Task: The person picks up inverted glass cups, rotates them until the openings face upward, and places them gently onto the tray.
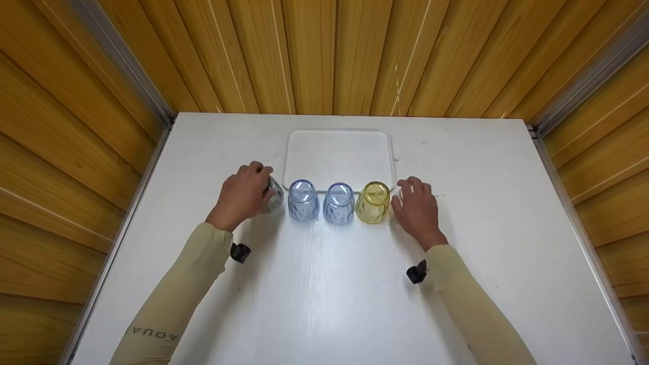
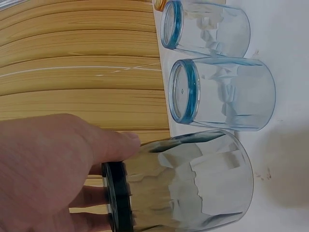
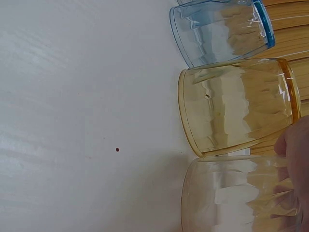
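Observation:
Several faceted drinking glasses stand upside down side by side in a row. My left hand (image 1: 242, 195) grips the upturned base of the grey-tinted glass (image 2: 193, 186) at the left end, thumb along its side. To its right come a blue glass (image 1: 303, 204) and a second blue glass (image 1: 338, 205), then a yellow glass (image 1: 373, 207). At the right end my right hand (image 1: 418, 210) holds a clear glass (image 3: 222, 198) by its base from above. That hand mostly covers the clear glass in the head view. The clear glass stands close beside the yellow one.
A white rectangular tray (image 1: 337, 157) lies just behind the row, its front edge close to the glasses. All of it rests on a white table (image 1: 324, 304). Wood-patterned walls (image 1: 334, 56) enclose the back and both sides.

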Motion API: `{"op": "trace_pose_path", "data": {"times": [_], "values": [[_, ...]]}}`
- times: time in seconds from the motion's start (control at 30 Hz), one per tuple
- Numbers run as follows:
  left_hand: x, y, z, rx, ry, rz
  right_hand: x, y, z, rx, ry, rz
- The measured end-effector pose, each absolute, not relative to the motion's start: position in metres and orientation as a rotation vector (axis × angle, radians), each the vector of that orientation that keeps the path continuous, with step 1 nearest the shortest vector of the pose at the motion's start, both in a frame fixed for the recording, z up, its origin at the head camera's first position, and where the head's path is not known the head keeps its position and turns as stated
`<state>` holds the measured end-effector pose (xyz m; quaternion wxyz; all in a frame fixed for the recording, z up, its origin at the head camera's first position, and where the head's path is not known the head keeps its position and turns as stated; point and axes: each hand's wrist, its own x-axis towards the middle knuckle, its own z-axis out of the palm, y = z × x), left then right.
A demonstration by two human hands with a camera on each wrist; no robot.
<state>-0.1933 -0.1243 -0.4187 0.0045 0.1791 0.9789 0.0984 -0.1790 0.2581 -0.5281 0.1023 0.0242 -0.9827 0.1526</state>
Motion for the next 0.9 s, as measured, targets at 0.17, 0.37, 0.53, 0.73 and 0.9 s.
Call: {"op": "trace_pose_path", "data": {"times": [0.17,0.37,0.53,0.73,0.9], "values": [[-0.193,-0.123,-0.416,0.558,3.065,0.318,-0.179,0.258,-0.528,0.064,-2.907,0.436],[-0.193,-0.123,-0.411,0.566,3.063,0.338,-0.179,0.257,-0.528,0.067,-2.903,0.426],[-0.194,-0.124,-0.407,0.555,3.070,0.343,-0.179,0.257,-0.530,0.073,-2.895,0.424],[-0.193,-0.124,-0.401,0.516,3.069,0.361,-0.179,0.257,-0.530,0.074,-2.876,0.448],[-0.191,-0.125,-0.395,0.511,3.103,0.374,-0.179,0.257,-0.530,0.081,-2.861,0.446]]}}
